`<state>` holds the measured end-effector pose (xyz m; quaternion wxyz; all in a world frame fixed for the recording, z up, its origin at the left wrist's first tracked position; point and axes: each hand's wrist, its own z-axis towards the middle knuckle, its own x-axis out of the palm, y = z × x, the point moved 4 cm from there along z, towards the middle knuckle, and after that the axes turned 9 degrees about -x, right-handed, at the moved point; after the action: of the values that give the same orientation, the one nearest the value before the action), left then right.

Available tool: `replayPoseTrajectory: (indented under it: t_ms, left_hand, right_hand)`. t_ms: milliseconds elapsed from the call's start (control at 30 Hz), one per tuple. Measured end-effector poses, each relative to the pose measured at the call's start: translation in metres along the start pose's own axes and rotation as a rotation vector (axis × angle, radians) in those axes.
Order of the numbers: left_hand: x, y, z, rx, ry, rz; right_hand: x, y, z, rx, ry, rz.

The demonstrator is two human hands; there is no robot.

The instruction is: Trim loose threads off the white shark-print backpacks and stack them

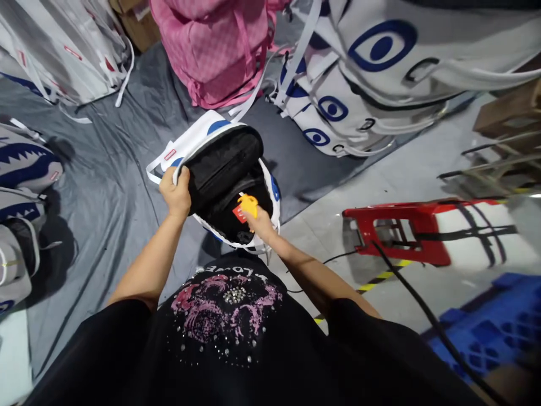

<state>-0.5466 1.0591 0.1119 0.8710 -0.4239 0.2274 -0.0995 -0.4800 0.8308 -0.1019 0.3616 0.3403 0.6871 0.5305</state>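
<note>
Your left hand [176, 194] is grasping the raised, white-edged lid of an open white fabric backpack with blue patches and a black lining [192, 138], thumb and fingers closing on its rim; the backpack is sitting right in front of you, with its mouth facing up; your right hand [262, 224] is pinching a small yellow-orange piece [249, 204] at the mouth, against the black interior; it is showing too small to name with certainty; a red tag [239, 213] is sitting just beside it. A dark grey sheet [127, 163] is spreading beneath the backpack; beyond it, a pink checked backpack [215, 53] is standing, with white bags bearing blue eye shapes [325, 107] leaning to its right; a red-framed item with black straps [431, 231] is lying farther right, well apart from your hands.
</note>
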Motion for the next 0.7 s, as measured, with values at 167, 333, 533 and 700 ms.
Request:
replayPoseTrajectory:
  t_ms: [167, 333, 533, 700]
  left_hand:
    - [0.005, 0.007, 0.012, 0.007, 0.037, -0.002]
    - [0.006, 0.013, 0.014, 0.015, 0.057, -0.007]
    - [0.009, 0.017, 0.007, 0.010, 0.119, -0.020]
    - [0.010, 0.021, 0.006, -0.022, 0.190, -0.004]
  right_hand:
    - [0.005, 0.016, -0.007, -0.062, 0.083, -0.094]
    - [-0.039, 0.047, -0.021, -0.093, 0.272, -0.456]
    - [-0.102, 0.076, -0.034, -0.008, 0.143, -0.748]
    - [-0.072, 0.106, -0.003, -0.104, 0.274, -0.848]
